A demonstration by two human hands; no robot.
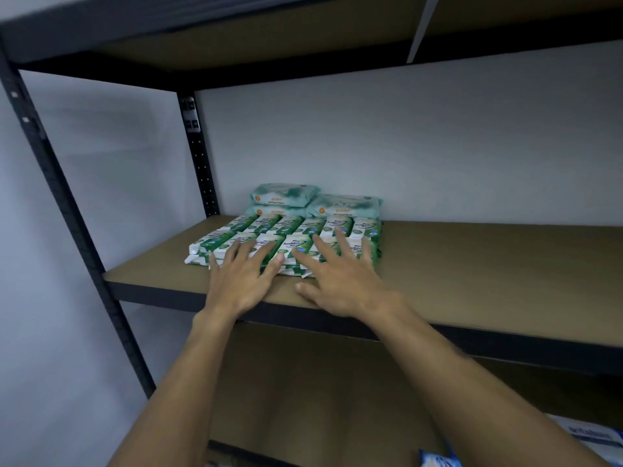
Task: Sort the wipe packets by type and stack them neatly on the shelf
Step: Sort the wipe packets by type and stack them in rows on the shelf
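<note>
Far left there's the dark metal upright post (67,203) of the rack, with a plain white wall (404,146) behind. The flat brown board shelf (488,271) runs across from it at about chest height.

The left hand (236,278) lies palm down on the left half of the front row, grip spread wide, fingers flat, not pinching anything.

The slim green-and-white wipe packets (290,227) sit on the left part of the shelf in two rows, side by side. Each one's long axis runs front to back, ends pointing at the wall. The front row looks like it's at least two layers deep, but it's a bit blurry there so I can't swear to it.

Behind them, against the wall, are the puffy pale teal wipe packs (347,205). These lie long axis left to right, labels facing out, two stacked on the left and one beside them.

The right hand (340,281) covers the right half of the front row, grip also splayed open and flat, thumb down by the shelf board.

Bottom right corner has some blue-and-white packages (435,461) lower down.
</note>
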